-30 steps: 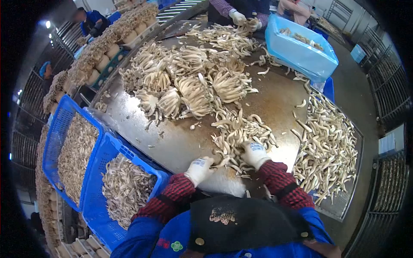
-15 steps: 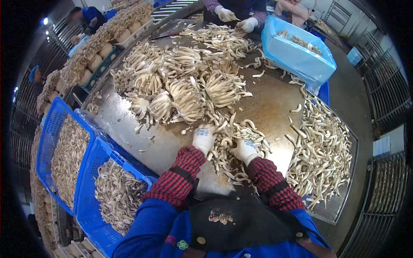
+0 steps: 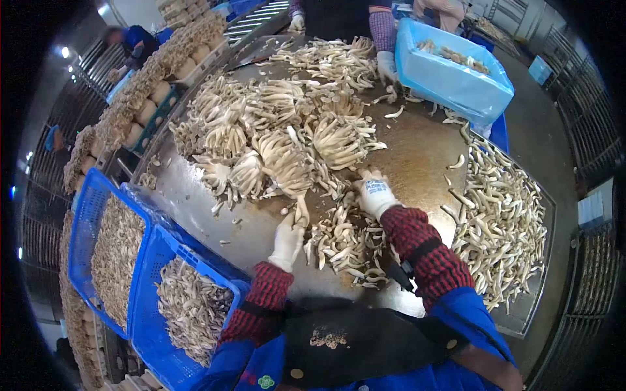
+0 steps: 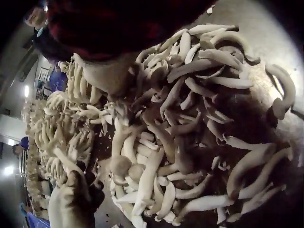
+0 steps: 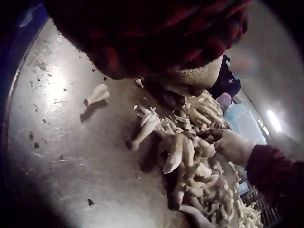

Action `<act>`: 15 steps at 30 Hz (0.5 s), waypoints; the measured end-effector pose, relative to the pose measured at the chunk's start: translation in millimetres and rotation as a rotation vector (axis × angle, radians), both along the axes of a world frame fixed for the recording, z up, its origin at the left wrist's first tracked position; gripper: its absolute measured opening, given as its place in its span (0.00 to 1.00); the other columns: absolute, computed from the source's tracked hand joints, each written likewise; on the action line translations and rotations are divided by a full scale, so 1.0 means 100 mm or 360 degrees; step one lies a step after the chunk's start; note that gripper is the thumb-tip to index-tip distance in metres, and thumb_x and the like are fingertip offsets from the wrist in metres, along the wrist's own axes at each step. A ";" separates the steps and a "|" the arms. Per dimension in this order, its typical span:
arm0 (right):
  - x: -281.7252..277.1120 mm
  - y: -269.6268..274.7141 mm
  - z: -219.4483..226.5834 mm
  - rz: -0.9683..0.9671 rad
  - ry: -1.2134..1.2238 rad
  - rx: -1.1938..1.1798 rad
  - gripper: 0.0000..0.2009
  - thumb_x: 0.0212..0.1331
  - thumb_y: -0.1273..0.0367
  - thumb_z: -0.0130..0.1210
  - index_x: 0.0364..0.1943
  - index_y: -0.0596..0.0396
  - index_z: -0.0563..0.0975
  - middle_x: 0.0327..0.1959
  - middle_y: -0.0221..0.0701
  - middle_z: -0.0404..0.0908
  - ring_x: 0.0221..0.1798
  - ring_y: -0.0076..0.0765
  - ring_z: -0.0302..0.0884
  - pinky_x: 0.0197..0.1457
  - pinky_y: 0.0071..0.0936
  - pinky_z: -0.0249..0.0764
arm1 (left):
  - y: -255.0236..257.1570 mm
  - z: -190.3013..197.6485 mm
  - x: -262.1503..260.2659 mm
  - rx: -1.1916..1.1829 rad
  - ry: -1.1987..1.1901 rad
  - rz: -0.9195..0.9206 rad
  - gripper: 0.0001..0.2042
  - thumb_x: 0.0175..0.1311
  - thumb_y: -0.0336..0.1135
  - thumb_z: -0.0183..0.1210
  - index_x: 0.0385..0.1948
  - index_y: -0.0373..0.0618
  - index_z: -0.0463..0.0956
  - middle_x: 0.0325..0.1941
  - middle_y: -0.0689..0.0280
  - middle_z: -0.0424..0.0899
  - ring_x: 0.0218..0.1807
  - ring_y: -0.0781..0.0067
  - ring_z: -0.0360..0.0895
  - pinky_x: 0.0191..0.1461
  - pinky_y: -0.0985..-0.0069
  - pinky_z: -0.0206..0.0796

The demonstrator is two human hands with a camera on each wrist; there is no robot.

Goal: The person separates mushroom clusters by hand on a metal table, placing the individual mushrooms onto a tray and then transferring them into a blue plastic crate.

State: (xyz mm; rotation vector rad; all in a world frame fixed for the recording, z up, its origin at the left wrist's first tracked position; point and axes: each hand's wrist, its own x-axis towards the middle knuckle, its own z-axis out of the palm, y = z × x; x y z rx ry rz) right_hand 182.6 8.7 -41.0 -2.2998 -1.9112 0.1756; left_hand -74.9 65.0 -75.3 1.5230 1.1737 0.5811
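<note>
Two blue baskets (image 3: 145,326) hold pale mushrooms (image 3: 192,306).

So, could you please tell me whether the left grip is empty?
Not empty: the left grip holds a mushroom, which sticks out beyond it in the head view.

Heaped mushrooms (image 3: 282,159), a metal table (image 3: 424,140), crates (image 3: 145,296) and racks (image 3: 590,280) mark a food-processing workshop.

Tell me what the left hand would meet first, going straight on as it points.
Likely the mushroom clump just ahead of the left hand; the held mushroom would lead, perhaps touching it, though depth is unclear.
</note>
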 end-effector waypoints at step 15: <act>1.69 -2.26 0.34 -0.1461 0.0520 0.0225 0.26 0.55 0.68 0.56 0.60 0.51 0.66 0.55 0.44 0.72 0.54 0.44 0.73 0.53 0.41 0.73 | -0.06 0.54 1.04 0.0969 0.0423 -0.1145 0.18 0.58 0.26 0.52 0.53 0.41 0.72 0.51 0.52 0.79 0.54 0.55 0.76 0.58 0.67 0.68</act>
